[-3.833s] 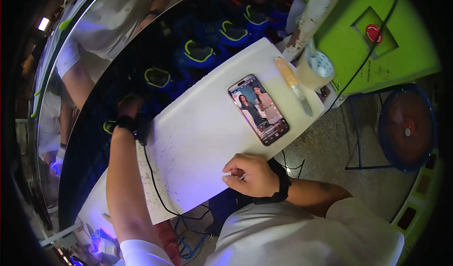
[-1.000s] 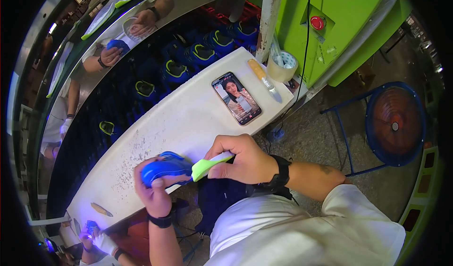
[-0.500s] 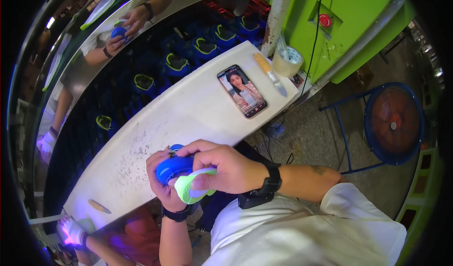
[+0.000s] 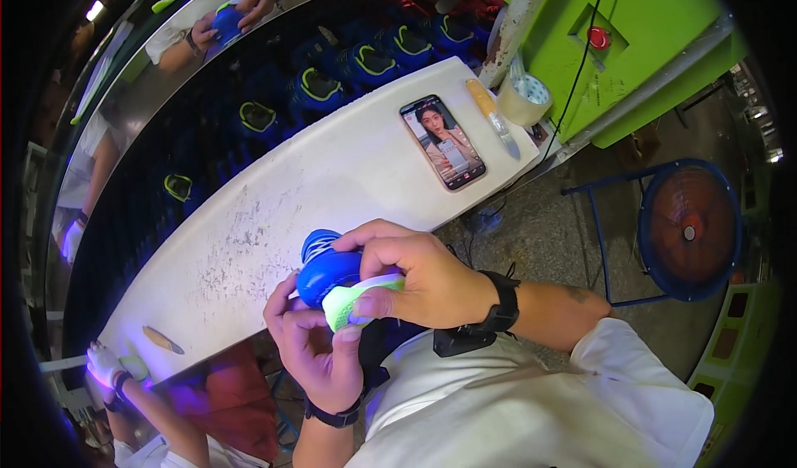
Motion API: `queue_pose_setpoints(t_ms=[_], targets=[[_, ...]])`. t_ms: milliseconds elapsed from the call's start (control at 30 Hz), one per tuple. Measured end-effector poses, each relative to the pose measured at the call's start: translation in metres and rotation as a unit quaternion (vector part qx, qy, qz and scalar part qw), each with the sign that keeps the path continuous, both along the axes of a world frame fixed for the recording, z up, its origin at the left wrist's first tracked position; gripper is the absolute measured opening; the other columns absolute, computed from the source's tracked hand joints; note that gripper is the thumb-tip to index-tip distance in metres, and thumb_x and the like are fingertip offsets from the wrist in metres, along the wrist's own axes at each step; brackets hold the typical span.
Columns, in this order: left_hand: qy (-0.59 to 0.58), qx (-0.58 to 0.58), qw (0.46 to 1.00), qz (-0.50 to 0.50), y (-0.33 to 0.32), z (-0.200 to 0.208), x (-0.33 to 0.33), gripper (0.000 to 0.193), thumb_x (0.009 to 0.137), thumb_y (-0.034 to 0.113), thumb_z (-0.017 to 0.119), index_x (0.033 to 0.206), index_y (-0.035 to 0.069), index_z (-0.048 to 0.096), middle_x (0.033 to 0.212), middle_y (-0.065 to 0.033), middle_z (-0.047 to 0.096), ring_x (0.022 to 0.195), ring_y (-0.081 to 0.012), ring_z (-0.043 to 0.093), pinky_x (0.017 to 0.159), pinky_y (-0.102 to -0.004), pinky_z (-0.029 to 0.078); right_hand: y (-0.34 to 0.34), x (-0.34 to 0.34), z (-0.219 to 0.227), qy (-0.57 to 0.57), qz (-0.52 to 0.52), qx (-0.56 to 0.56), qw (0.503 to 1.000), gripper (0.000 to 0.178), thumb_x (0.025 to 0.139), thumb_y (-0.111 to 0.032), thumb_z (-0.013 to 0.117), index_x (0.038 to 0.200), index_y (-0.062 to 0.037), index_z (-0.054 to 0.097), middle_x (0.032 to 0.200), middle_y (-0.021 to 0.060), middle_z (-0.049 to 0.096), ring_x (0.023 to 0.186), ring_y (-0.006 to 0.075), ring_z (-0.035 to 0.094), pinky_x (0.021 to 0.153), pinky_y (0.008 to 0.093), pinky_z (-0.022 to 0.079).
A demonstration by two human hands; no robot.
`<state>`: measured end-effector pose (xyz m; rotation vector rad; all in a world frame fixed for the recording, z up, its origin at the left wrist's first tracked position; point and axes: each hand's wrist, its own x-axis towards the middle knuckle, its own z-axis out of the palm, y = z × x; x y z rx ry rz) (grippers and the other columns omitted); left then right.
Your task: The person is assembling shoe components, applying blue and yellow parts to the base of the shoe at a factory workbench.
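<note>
Over the near edge of the white table, a small blue shoe (image 4: 326, 270) with white laces is held between my two hands. My left hand (image 4: 324, 356) has its fingers bent against the shoe's near left side, its thumb close to the insole. My right hand (image 4: 436, 277) is closed, fingers over the shoe's upper and thumb pressed on a lime-green and pale lavender insole (image 4: 339, 307). The insole lies against the shoe's opening; how far it sits inside is hidden by my fingers.
The white table (image 4: 274, 186) bears a phone (image 4: 442, 142) showing a video, a yellow-handled knife (image 4: 493, 119) and a tape roll (image 4: 525, 101). Several blue shoes (image 4: 320, 86) stand along the dark curved area beyond. A co-worker's gloved hand (image 4: 104, 364) is at far left; a fan (image 4: 688, 231) stands right.
The shoe has turned, so its laced front shows more. My left hand has shifted down its side, its thumb now near the insole. The whole view has shifted slightly.
</note>
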<state>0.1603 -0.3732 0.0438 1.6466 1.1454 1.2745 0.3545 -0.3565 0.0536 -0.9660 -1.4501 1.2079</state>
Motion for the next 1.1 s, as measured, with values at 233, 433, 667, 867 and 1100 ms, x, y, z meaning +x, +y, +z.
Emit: queue_pose_setpoints(t_ms=[233,433,667,867,1100], targets=[[0.027,0.022,0.997,-0.062,-0.013,-0.002,-0.013,0.032,0.079,0.013,0.084,0.090,0.000,0.057,0.128,-0.0218,0.054,0.096,-0.0200,0.062,0.085,-0.0315,0.052,-0.020,0.008,0.002,-0.075,-0.013,0.050,0.996,0.034,0.079,-0.025,0.083,0.084,-0.0028,0.059,0.117,0.0203,0.063,0.109,0.0312,0.064,0.085,0.0355,0.051],[0.055,0.034,0.994,-0.087,-0.025,-0.004,-0.025,0.033,0.077,0.013,0.086,0.090,0.000,0.058,0.127,-0.0240,0.054,0.093,-0.0209,0.064,0.082,-0.0312,0.053,-0.031,0.011,0.000,-0.089,0.039,0.058,0.994,0.036,0.082,-0.027,0.083,0.085,-0.0018,0.057,0.127,0.0246,0.060,0.124,0.0391,0.058,0.101,0.0451,0.048],[0.092,0.043,0.991,-0.084,-0.027,-0.001,-0.025,0.035,0.076,0.014,0.088,0.087,0.002,0.057,0.122,-0.0232,0.058,0.091,-0.0212,0.064,0.079,-0.0306,0.053,-0.031,0.011,-0.003,-0.084,0.050,0.060,0.993,0.037,0.080,-0.024,0.084,0.084,-0.0012,0.055,0.126,0.0254,0.060,0.124,0.0425,0.058,0.102,0.0475,0.048],[0.096,0.066,0.990,-0.076,-0.027,-0.001,-0.021,0.037,0.076,0.016,0.088,0.085,0.002,0.055,0.120,-0.0224,0.059,0.086,-0.0206,0.064,0.076,-0.0302,0.054,-0.032,0.012,-0.005,-0.073,0.047,0.061,0.994,0.036,0.078,-0.022,0.085,0.084,-0.0016,0.056,0.124,0.0246,0.062,0.123,0.0419,0.059,0.102,0.0484,0.049],[0.118,0.107,0.986,-0.050,-0.027,-0.013,-0.021,0.042,0.077,0.025,0.087,0.084,0.005,0.051,0.116,-0.0203,0.061,0.077,-0.0184,0.061,0.066,-0.0287,0.051,-0.028,0.017,-0.007,-0.071,0.043,0.021,0.996,0.042,0.077,-0.024,0.086,0.090,-0.0034,0.051,0.124,0.0215,0.065,0.122,0.0362,0.061,0.097,0.0436,0.053]])
